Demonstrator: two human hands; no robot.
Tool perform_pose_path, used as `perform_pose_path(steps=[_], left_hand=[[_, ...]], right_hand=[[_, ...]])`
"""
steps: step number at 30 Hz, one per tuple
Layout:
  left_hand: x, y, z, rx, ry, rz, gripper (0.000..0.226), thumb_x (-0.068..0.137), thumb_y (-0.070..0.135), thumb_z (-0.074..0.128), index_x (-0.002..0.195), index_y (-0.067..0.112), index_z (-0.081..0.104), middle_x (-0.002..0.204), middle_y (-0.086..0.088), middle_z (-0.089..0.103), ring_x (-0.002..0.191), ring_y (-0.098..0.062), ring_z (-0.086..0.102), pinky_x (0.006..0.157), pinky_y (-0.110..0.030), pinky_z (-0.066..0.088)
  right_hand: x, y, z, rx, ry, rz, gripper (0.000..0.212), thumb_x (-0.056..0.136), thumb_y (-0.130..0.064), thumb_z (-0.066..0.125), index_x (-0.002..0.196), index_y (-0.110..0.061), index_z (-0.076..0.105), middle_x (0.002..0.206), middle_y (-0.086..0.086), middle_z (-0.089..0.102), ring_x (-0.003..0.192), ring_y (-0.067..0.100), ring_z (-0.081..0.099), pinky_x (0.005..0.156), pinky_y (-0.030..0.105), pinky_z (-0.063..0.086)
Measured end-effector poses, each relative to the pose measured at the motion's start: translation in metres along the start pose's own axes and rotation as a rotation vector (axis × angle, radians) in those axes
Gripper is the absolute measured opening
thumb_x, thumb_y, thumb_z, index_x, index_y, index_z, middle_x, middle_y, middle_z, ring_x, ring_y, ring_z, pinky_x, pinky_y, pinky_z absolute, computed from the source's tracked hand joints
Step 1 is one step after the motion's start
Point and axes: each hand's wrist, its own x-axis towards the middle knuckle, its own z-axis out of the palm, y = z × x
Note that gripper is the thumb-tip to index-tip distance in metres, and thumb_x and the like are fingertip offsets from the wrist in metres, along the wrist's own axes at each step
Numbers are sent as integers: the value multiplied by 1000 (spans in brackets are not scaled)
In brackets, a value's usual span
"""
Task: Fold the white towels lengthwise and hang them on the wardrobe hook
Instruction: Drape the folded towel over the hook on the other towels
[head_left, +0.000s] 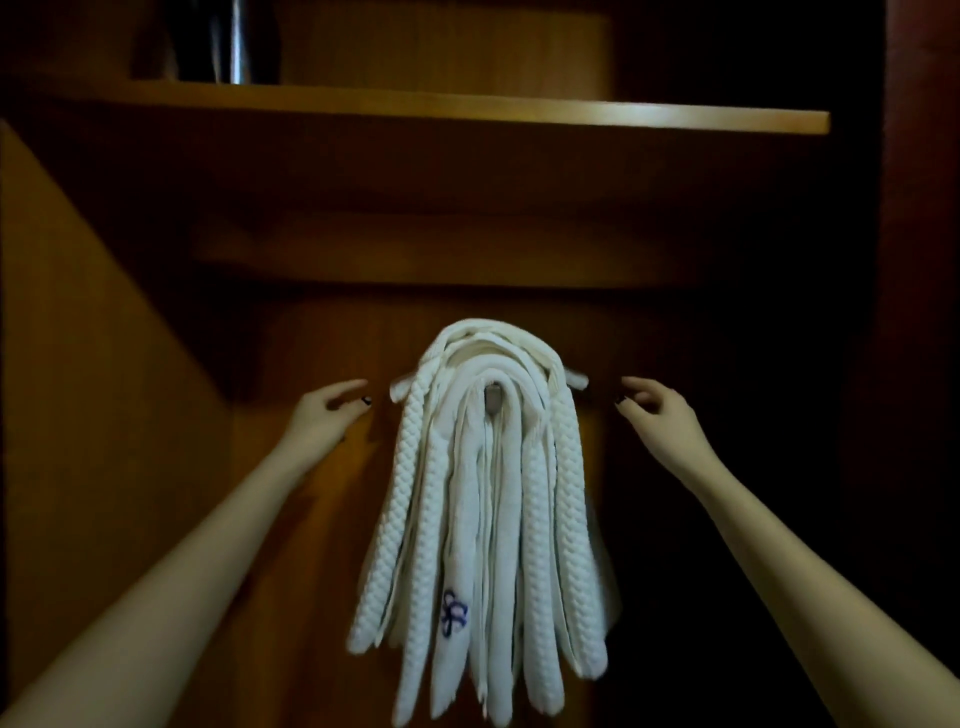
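Observation:
Several white towels, folded into long strips, hang draped over the wardrobe hook, whose metal tip shows in the middle of the bundle. One strip carries a small blue embroidered mark near its lower end. My left hand hovers just left of the bundle at hook height, fingers relaxed, holding nothing. My right hand hovers just right of it, fingers loosely bent, also holding nothing. Neither hand touches the towels.
I face into a dark wooden wardrobe. A wooden shelf runs across above the towels, with a dark shiny object standing on it. A wooden side panel rises on the left. The right side lies in deep shadow.

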Motion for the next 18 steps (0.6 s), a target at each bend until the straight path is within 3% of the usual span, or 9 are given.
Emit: perform_pose_path(steps=[3, 6, 9, 13, 18], left_hand=[[-40, -1, -7, 212, 15, 57, 38, 92, 24, 62, 129, 21, 59, 129, -12, 55, 112, -27, 55, 83, -28, 42], [-90, -8, -12, 357, 15, 42, 40, 91, 29, 62, 131, 24, 57, 124, -15, 52, 103, -32, 55, 85, -33, 42], [-137, -17, -18, 474, -42, 62, 42, 91, 32, 60, 133, 26, 55, 109, -9, 47, 94, -20, 48, 82, -28, 38], [-189, -32, -22, 641, -149, 38, 45, 92, 39, 56, 136, 31, 49, 115, -6, 43, 109, -26, 49, 86, -33, 40], [-264, -59, -8, 792, -265, 39, 52, 92, 44, 53, 141, 34, 40, 127, -4, 41, 114, -26, 47, 86, -40, 46]], right_hand=[[-35, 3, -3, -95, 0, -52, 43, 94, -32, 57, 136, -23, 52, 130, 8, 52, 99, 10, 47, 73, 20, 35], [-76, 6, -2, -162, -43, -47, 45, 95, -33, 56, 138, -22, 49, 132, 8, 49, 93, 10, 47, 77, 23, 38], [-121, 11, -4, -228, -114, -9, 47, 95, -32, 54, 140, -21, 46, 136, 10, 45, 82, 6, 50, 80, 26, 41], [-196, 20, -11, -349, -262, 26, 51, 94, -31, 53, 142, -21, 42, 138, 12, 42, 118, 27, 50, 94, 39, 47], [-283, 34, -25, -476, -375, 68, 52, 95, -31, 52, 144, -20, 39, 140, 14, 40, 125, 30, 45, 99, 43, 46]])
